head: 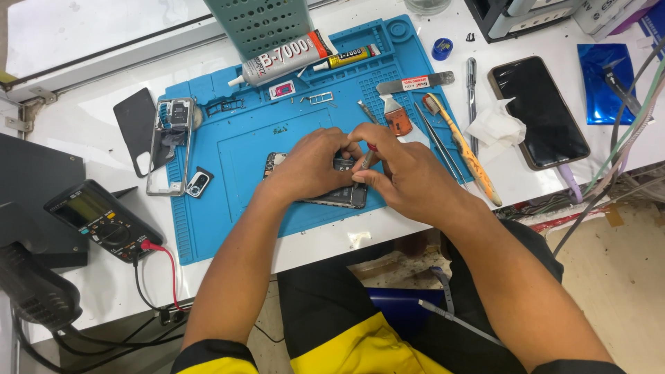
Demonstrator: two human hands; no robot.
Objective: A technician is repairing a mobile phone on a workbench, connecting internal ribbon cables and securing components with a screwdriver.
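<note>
Both forearms reach in from the near counter (90, 118) edge. Left hand (309, 166) presses down on an opened phone (339, 196), fingers curled over its top. Right hand (402, 170) pinches a thin red-handled tool (368, 156), tip down on the phone. That phone lies on a blue work mat (235, 145), close to the mat's near edge, with bare mat to the left. Two glue tubes lie along the far edge: a large white one (280, 59) with a red cap and a small yellow-labelled one (344, 57). One phone frame (171, 145) sits left, one dark phone (538, 111) right, one multimeter (104, 221) at the near left corner.
</note>
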